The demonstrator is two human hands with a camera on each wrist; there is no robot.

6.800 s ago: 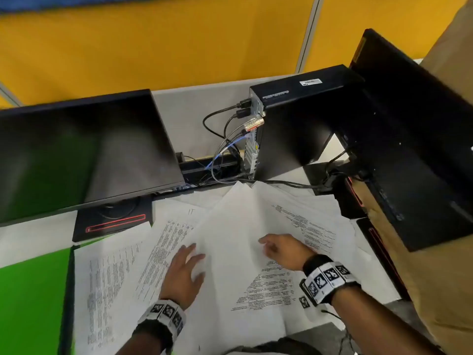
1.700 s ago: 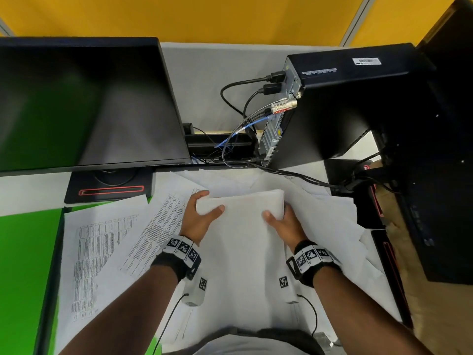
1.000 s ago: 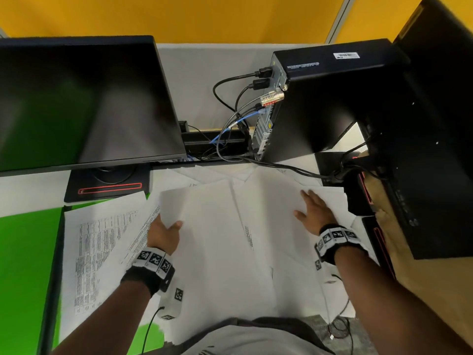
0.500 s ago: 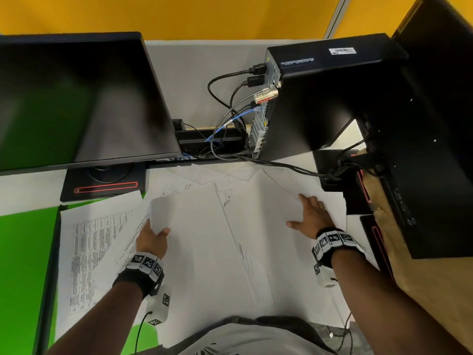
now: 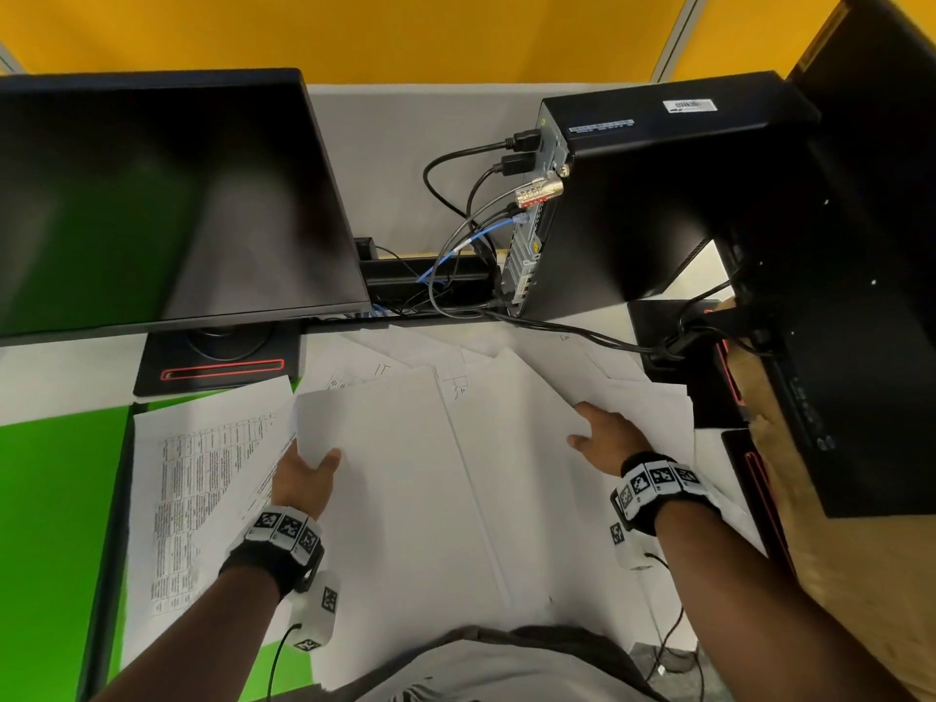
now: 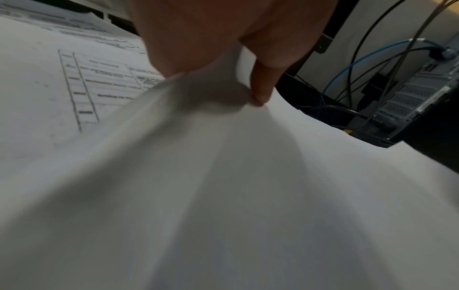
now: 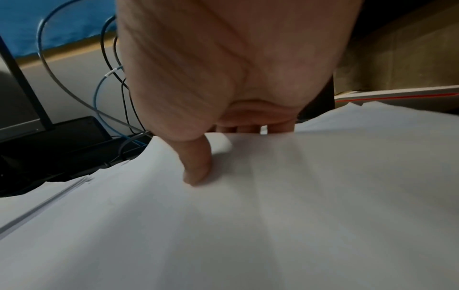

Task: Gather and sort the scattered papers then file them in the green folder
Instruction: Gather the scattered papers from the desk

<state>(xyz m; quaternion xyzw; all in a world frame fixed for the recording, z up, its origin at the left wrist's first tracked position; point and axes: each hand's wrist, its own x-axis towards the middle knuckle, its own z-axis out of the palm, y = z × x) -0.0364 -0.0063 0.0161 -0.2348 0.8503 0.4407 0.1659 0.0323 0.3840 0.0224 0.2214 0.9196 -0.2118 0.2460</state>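
White papers (image 5: 435, 473) lie fanned across the desk in front of me. My left hand (image 5: 316, 461) grips the left edge of a blank stack (image 6: 223, 196), thumb (image 6: 261, 88) on top and fingers beneath. My right hand (image 5: 592, 428) holds the right-hand sheets (image 7: 273, 215); its thumb (image 7: 198, 166) presses on top and its fingers reach past the far edge, hidden under paper. A printed sheet (image 5: 202, 499) lies left of the stack, partly on the green folder (image 5: 50, 499), which is open flat at the far left.
A dark monitor (image 5: 152, 205) on its stand (image 5: 218, 367) rises behind the papers on the left. A black computer case (image 5: 633, 195) with cables (image 5: 456, 235) stands at the back right. A second black monitor (image 5: 835, 296) and a cardboard box (image 5: 861, 575) crowd the right side.
Both hands held one stack together 1.7 s ago, then moved apart, spreading the sheets left and right. Over the last half second they have barely shifted.
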